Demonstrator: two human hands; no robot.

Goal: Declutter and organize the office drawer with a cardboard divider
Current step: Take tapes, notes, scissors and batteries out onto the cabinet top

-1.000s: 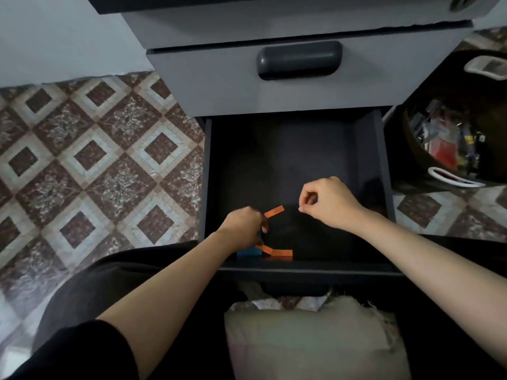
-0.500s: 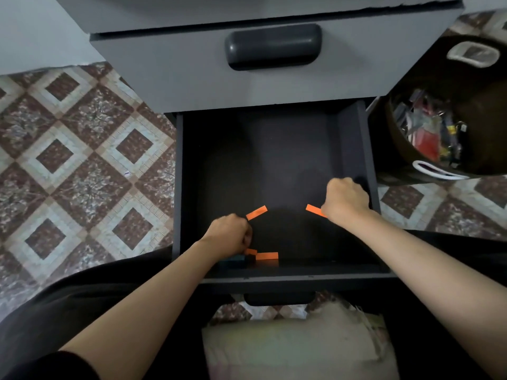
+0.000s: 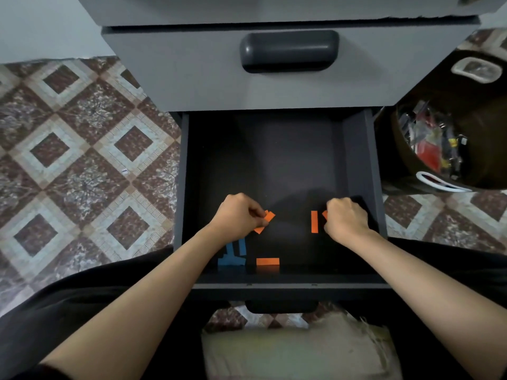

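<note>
The dark drawer [image 3: 359,160] stands pulled out below a grey closed drawer. My left hand [image 3: 237,215] pinches a few orange paper strips [image 3: 267,219] near the drawer's front left. My right hand [image 3: 346,219] is curled at the front right and pinches an orange strip end [image 3: 324,214]. Just left of it an upright orange strip [image 3: 314,221] lies on the drawer floor. Another orange strip [image 3: 267,261] and some blue strips [image 3: 233,255] lie by the front wall. No cardboard divider is in view.
A dark round basket [image 3: 466,111] holding mixed small items sits on the patterned tile floor [image 3: 68,160] to the right of the drawer. A pale cushion [image 3: 296,352] lies under the drawer front. The grey upper drawer [image 3: 288,67] overhangs the back.
My left hand has lifted off the front corner, uncovering the blue strips, and holds more orange strips. My right hand has shifted to the front right, and one strip now lies beside it.
</note>
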